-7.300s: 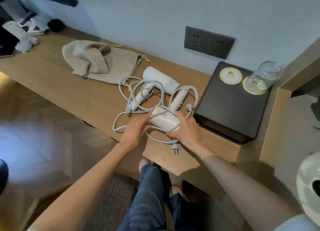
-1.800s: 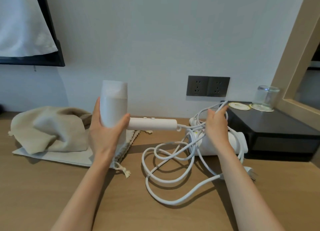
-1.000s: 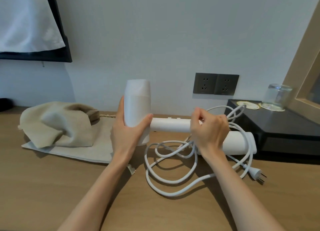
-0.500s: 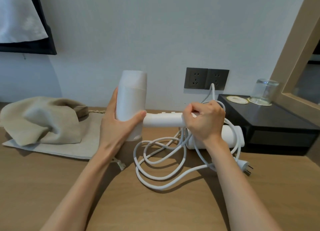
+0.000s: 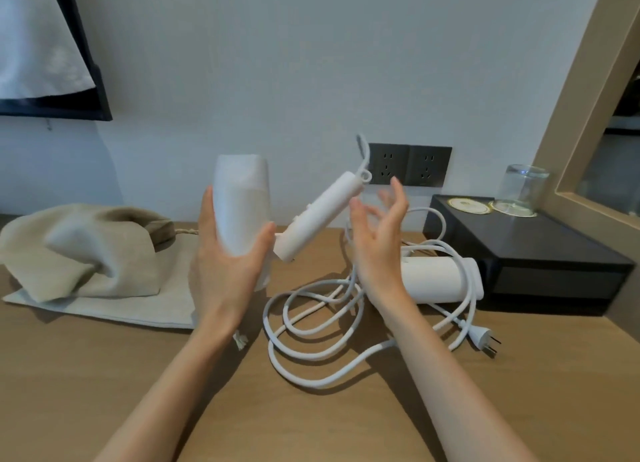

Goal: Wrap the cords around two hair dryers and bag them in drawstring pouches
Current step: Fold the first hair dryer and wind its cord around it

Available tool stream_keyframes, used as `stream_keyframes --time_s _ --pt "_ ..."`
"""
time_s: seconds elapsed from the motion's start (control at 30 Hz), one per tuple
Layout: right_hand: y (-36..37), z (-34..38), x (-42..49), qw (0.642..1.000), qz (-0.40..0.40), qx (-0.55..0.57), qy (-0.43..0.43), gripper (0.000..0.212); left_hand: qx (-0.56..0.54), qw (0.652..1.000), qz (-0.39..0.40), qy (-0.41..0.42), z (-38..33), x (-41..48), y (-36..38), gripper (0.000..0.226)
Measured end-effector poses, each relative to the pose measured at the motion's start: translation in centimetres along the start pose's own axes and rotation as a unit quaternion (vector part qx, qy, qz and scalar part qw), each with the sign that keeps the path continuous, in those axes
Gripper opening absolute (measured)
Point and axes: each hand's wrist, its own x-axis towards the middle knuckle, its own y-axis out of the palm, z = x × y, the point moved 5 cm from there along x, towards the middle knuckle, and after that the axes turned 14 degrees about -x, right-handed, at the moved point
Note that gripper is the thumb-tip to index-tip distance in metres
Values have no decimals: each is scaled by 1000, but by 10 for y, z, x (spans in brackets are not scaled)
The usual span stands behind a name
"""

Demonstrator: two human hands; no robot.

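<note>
Your left hand [image 5: 228,267] grips a white plastic hair dryer [image 5: 240,212]; your right hand [image 5: 377,243] is open beside it.
You hold its body upright above the wooden tabletop [image 5: 104,375], thumb and fingers curled round it, its folding handle [image 5: 322,212] tilted up to the right. Your right fingers are spread, holding nothing, just beside that handle. Behind your right wrist a second white hair dryer [image 5: 443,281] lies on its side, white cords [image 5: 311,326] looped loosely around it. Beige cloth drawstring pouches [image 5: 86,254] lie at the left.

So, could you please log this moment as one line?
left hand grips dryer | right hand open beside handle | cord loose on desk | second dryer on desk
</note>
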Motion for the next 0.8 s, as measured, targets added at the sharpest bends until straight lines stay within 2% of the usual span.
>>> stream_keyframes --time_s 0.07,0.17,0.27,0.33,0.6,0.7,0.8 --pt "17 3 -6 994 58 87 33 66 14 1000 9 7 -3 -6 4 87" --pt "18 1 -7 992 -20 117 48 67 4 999 52 0 -5 -16 19 92" --pt "2 -6 -7 988 -115 85 62 63 31 995 96 24 -9 -27 32 96" --pt "-6 -10 -4 986 -133 74 64 59 28 993 109 35 -12 -31 37 98" --pt "-6 -3 2 997 -75 18 9 60 -13 992 124 20 -5 -30 35 97" --pt "1 4 -1 998 -10 -39 -50 61 15 982 180 58 -7 -32 39 95" --pt "0 3 1 998 9 -33 -50 57 27 978 192 73 -9 -31 43 96"
